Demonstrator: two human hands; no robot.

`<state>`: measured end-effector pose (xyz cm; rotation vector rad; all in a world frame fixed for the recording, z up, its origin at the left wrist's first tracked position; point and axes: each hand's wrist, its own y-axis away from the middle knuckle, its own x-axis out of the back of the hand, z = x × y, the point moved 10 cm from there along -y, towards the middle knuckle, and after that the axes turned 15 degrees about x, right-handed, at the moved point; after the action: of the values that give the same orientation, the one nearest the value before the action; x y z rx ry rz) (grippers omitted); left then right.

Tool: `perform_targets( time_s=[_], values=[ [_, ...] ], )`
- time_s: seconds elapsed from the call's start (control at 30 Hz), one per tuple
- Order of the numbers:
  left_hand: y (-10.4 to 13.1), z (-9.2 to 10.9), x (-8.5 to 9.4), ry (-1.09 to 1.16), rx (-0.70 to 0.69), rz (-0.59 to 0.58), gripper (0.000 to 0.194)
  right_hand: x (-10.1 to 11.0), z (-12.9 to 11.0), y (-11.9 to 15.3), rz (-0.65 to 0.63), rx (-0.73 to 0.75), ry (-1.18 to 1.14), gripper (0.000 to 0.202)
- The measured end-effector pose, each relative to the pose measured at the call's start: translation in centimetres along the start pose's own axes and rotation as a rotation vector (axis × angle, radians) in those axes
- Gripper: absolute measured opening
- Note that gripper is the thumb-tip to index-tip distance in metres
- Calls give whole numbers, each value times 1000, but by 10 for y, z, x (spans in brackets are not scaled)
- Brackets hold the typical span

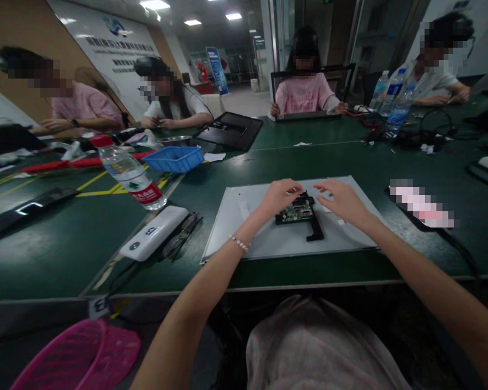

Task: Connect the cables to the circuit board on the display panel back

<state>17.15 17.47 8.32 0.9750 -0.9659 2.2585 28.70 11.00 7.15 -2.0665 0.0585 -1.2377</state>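
Forearms point(205, 281) converge, circuit board point(291, 214) between left hand point(280, 196) and right hand point(338, 199).

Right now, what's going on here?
A person's left hand is at the far edge of a green circuit board with a black bracket; whether it grips anything is unclear. The right hand is nearby, loosely open. The board lies on a flat white panel on the dark green table. Across it, someone in pink holds a black rectangular frame.

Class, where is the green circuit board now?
In the head view, right of centre, the circuit board lies on the white panel, by the left hand and right hand.
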Motion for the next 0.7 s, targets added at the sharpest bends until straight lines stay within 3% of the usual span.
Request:
perform_targets(
  time_s=[0.13, 0.4, 0.7],
  values=[
    [4, 13, -3, 78, -59, -41, 17, 2, -11, -2, 47, 87, -18, 26],
    [8, 20, -9, 183, -67, -84, 18, 9, -19, -4, 103, 107, -24, 17],
    [5, 11, -11, -13, -23, -68, 19, 6, -17, -3, 62, 88, 3, 18]
  ],
)
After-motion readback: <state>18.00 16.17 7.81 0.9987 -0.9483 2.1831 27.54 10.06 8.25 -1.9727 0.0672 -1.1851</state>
